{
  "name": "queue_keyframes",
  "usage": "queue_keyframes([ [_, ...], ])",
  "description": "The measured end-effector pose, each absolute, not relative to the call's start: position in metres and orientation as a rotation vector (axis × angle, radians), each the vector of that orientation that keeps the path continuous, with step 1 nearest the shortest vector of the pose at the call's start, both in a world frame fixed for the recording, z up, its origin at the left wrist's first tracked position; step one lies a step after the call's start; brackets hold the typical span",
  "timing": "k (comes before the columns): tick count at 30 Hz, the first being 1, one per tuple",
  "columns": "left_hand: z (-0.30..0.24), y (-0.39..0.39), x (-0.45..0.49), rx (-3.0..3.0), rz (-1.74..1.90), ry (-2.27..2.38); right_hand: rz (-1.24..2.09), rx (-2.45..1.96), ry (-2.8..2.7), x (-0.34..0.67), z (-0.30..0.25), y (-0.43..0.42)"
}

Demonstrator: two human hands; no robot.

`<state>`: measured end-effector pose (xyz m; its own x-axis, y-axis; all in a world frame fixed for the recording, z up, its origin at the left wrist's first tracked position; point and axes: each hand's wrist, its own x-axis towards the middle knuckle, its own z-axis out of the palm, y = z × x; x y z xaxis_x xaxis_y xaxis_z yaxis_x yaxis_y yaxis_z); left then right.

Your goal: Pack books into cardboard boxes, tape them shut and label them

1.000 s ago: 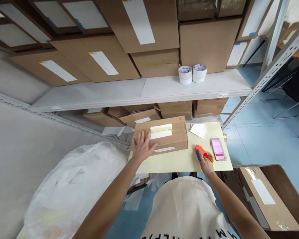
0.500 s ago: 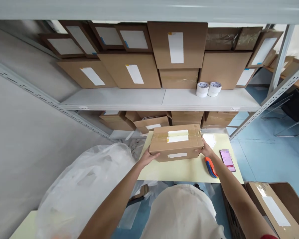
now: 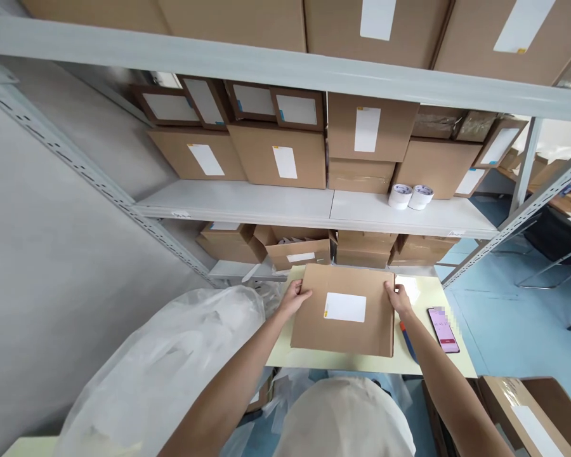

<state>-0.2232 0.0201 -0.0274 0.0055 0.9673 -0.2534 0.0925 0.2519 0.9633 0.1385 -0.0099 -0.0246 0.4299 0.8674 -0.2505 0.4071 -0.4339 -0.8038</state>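
Observation:
Between my hands is a brown cardboard box (image 3: 342,336), its broad face turned toward me with a white label on it. My left hand (image 3: 295,298) grips the box's upper left edge. At the upper right edge my right hand (image 3: 398,298) holds it too, thumb on the face. The box is over the pale yellow table (image 3: 285,357); whether it touches the top I cannot tell. By my right forearm lies a blue and orange tool (image 3: 408,341), partly hidden. Farther right on the table is a phone (image 3: 443,330) with a lit pink screen.
Shelving (image 3: 247,202) ahead holds several cardboard boxes (image 3: 285,155) and two white tape rolls (image 3: 400,197). Translucent plastic wrap (image 3: 171,374) is heaped at left. A cardboard carton (image 3: 518,412) stands at lower right. White paper (image 3: 408,287) lies behind my right hand.
The box has been turned so its broad, single-label face shows instead of the taped face and narrow side. Both hands have moved to its upper edges. My view has tilted upward.

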Motion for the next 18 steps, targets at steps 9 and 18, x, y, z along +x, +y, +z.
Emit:
queue_keyframes([
  [9, -0.053, 0.013, -0.218, 1.293, 0.856, 1.480, 1.254, -1.505, -1.122, 0.126, -0.048, -0.057],
  [18, -0.069, -0.009, -0.228, 1.335, 0.675, 1.612, 1.230, -1.552, -1.072, 0.114, -0.081, -0.101],
])
